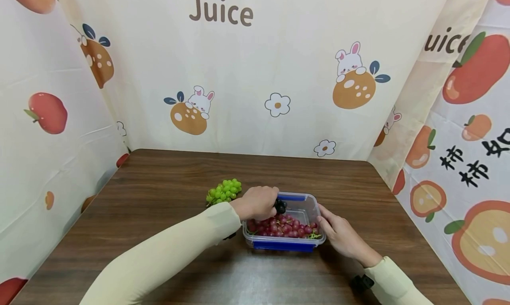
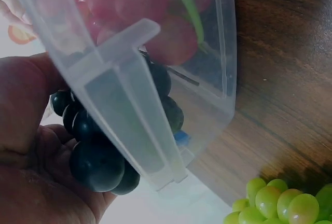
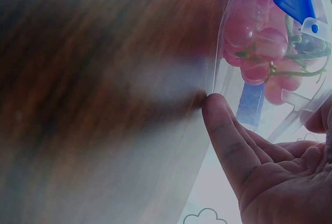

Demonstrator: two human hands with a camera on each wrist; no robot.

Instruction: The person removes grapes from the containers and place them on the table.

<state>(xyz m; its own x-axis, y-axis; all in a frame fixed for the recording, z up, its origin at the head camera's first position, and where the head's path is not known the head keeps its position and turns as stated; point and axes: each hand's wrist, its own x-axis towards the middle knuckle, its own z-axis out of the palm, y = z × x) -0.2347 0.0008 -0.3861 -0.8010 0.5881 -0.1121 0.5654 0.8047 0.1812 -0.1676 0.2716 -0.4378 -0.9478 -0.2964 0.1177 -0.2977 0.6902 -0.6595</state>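
My left hand (image 1: 259, 203) grips a bunch of black grapes (image 1: 280, 206) at the left rim of a clear plastic container (image 1: 283, 240). In the left wrist view, the dark grapes (image 2: 98, 164) sit in the hand's grasp, part of them seen through the container wall. Red grapes (image 1: 283, 227) with green stems fill the container's near part. My right hand (image 1: 342, 234) rests on the container's right side; in the right wrist view its fingers (image 3: 228, 136) lie fairly straight against the outer wall.
A bunch of green grapes (image 1: 225, 191) lies on the brown wooden table (image 1: 167, 176), behind and left of the container. Printed cloth hangs (image 1: 239, 66) along the table's back and both sides. The container has blue latches (image 1: 283, 246).
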